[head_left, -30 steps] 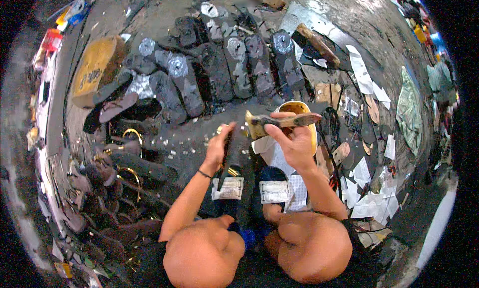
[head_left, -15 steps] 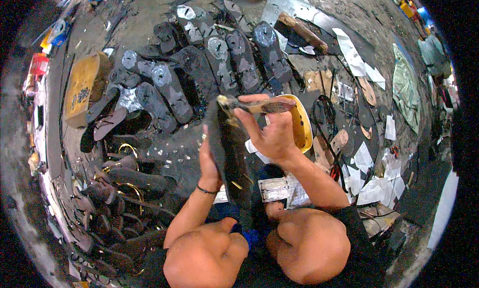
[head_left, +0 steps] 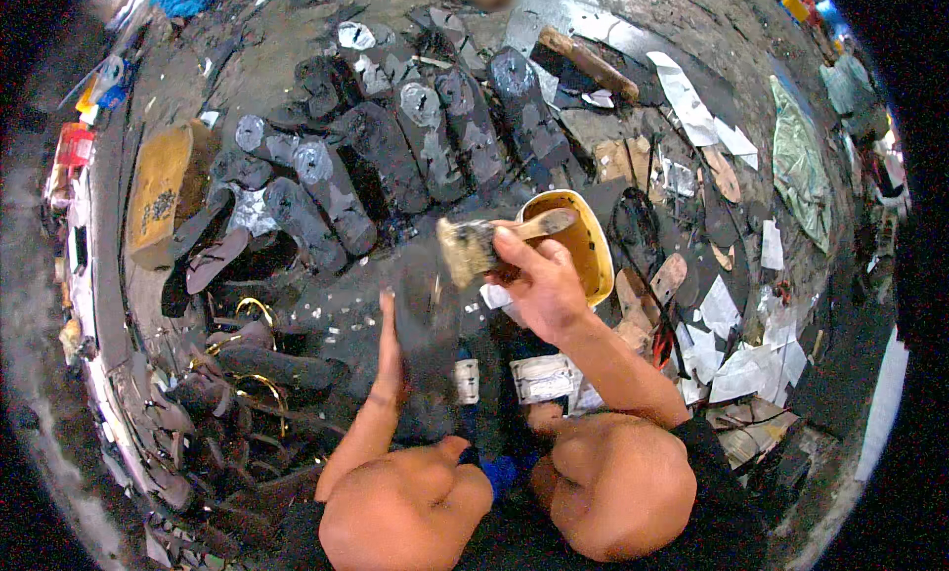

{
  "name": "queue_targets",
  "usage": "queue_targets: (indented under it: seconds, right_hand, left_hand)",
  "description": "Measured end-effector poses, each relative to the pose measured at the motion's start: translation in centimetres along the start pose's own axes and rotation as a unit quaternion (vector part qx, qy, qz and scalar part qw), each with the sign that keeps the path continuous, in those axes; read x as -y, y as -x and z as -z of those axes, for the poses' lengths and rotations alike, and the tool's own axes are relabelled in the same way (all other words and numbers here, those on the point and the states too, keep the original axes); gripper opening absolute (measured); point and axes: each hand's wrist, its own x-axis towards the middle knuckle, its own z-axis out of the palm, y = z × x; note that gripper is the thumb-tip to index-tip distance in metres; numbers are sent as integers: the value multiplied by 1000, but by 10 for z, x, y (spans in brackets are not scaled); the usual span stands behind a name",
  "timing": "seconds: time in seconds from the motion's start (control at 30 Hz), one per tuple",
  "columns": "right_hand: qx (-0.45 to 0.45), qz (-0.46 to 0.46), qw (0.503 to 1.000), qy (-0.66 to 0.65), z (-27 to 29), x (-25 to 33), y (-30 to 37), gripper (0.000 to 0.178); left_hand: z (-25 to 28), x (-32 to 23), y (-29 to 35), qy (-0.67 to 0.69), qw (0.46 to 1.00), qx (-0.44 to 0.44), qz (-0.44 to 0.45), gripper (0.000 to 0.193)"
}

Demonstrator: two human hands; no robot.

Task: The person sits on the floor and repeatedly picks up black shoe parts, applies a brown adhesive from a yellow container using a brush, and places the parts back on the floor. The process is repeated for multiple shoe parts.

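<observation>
- Grey, littered floor (head_left: 262, 39) spreads out beneath the work.
- Left hand (head_left: 391, 353), fingers straight, holds a dark slab (head_left: 430, 324) along its palm; the slab is blurred.
- Right hand (head_left: 547, 289) grips a brush (head_left: 468, 250), pale bristles pointing left beside the slab; whether they touch is unclear.
- White paper scraps (head_left: 746, 373) lie to the right, dark pieces (head_left: 282, 368) with gold-coloured bands near them to the left.
- Just behind the brush handle is a yellow tub (head_left: 596, 264).
- Beyond, dark soles (head_left: 425, 116) lie clustered, some with pale patches.
- Farther off, a wooden bar (head_left: 590, 65) lies right of them.
</observation>
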Motion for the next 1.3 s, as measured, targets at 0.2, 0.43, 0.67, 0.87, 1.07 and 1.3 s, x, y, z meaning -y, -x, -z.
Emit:
queue_targets:
  seconds: [0.2, 0.43, 0.67, 0.87, 1.07, 1.3]
  right_hand:
    - [7, -77, 996, -38, 36, -17, -14, 20]
    - [28, 212, 850, 481, -10, -26, -20, 21]
    - [139, 267, 865, 401, -48, -16, 8, 16]
    - [98, 272, 845, 450, -22, -30, 5, 18]
    - [-20, 262, 838, 479, 13, -15, -25, 19]
    - [-122, 239, 839, 474, 42, -16, -49, 19]
  left_hand:
    - [11, 24, 28, 87, 995, 47, 32, 71]
    - [-32, -44, -22, 101, 980, 49, -167, 72]
    - [-20, -28, -49, 160, 980, 100, -66, 75]
    - [-36, -37, -41, 149, 977, 67, -138, 68]
    - [-52, -51, -25, 91, 964, 50, -245, 67]
    - [-37, -46, -25, 59, 968, 68, -232, 66]
